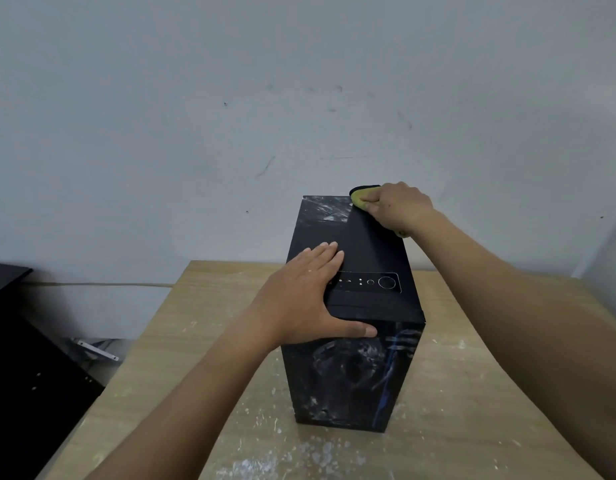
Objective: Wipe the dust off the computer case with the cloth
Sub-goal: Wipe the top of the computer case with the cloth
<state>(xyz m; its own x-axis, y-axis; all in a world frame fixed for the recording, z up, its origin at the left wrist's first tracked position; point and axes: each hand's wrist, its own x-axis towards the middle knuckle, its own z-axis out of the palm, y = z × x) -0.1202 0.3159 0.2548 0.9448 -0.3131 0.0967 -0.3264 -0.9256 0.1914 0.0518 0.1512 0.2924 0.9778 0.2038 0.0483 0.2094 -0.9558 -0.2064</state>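
A black computer case stands upright on the wooden table. Pale dust streaks show at the far left of its top and across its front panel. My left hand lies flat on the near left part of the top, fingers straight, thumb over the front edge. My right hand grips a yellow-green cloth with a dark edge and presses it on the far right corner of the top. Most of the cloth is hidden under that hand.
White dust and specks cover the table around the case. A dark cabinet or panel stands at the left, beside the table. A pale wall rises close behind. A cable runs along the wall's foot.
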